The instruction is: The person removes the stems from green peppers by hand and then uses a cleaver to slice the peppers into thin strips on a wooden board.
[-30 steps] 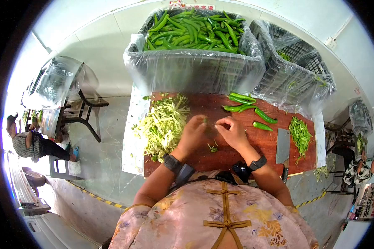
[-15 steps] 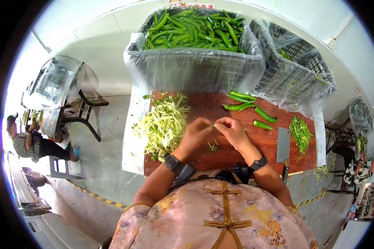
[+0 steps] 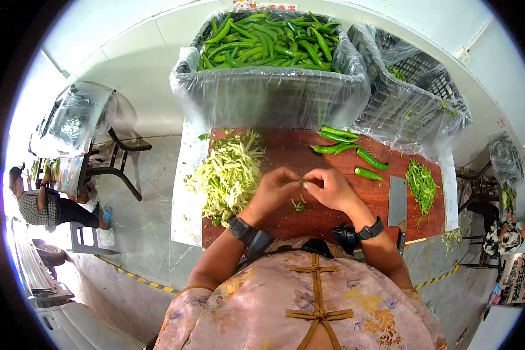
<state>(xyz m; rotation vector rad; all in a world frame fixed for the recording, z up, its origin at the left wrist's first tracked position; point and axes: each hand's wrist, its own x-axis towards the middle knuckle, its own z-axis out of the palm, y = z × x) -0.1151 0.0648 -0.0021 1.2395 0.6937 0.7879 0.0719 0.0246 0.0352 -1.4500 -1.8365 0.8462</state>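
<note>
Over the middle of the dark red board, my left hand and my right hand meet at the fingertips. Both are pinched around a tiny greenish piece, too small to name. Just below them lie a few green scraps. A heap of pale green shreds is to the left of my left hand. Beyond my right hand lie several whole green peppers. A cleaver rests right of them, beside a pile of thin green slices.
Behind the board stands a plastic-lined crate full of green peppers, with a second lined crate to its right. One person sits far left, another person far right. A black bench frame stands at left.
My hands stay together at nearly the same spot. My right hand and wrist have shifted slightly to the right, and its fingers are turned a little differently.
</note>
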